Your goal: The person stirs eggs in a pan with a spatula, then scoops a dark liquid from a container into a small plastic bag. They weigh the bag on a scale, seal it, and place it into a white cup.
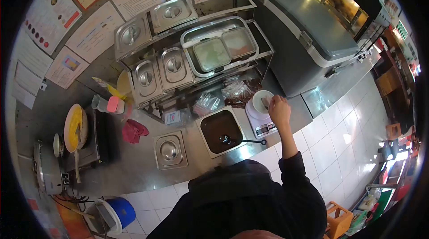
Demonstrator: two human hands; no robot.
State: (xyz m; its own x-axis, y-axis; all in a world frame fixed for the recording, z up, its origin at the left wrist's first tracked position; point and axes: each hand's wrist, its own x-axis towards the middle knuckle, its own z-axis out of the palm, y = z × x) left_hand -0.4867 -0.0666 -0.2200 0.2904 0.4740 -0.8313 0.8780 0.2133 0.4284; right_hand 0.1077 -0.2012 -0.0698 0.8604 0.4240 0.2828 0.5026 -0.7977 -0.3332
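My right hand [279, 111] reaches over the rim of a white bowl [258, 104], its fingers pinched together. Something small and pale shows at the fingertips inside the bowl, too small to name. The bowl stands on a white kitchen scale [261, 127] with a display and buttons at its front. To the left of the scale sits a steel pan [201, 136] of dark brown sauce [219, 129]. A black-handled ladle [250, 141] lies in the sauce, its handle resting across the pan's right rim. My left hand is out of view, hidden by my body.
Small plastic bags [208, 103] lie behind the sauce pan. A steel lid [169, 149] and a red cloth [134, 131] are further left. A rack [156, 98] of steel containers stands behind, with a large grey cooler [286, 56] to its right. A frying pan [71, 127] is at far left.
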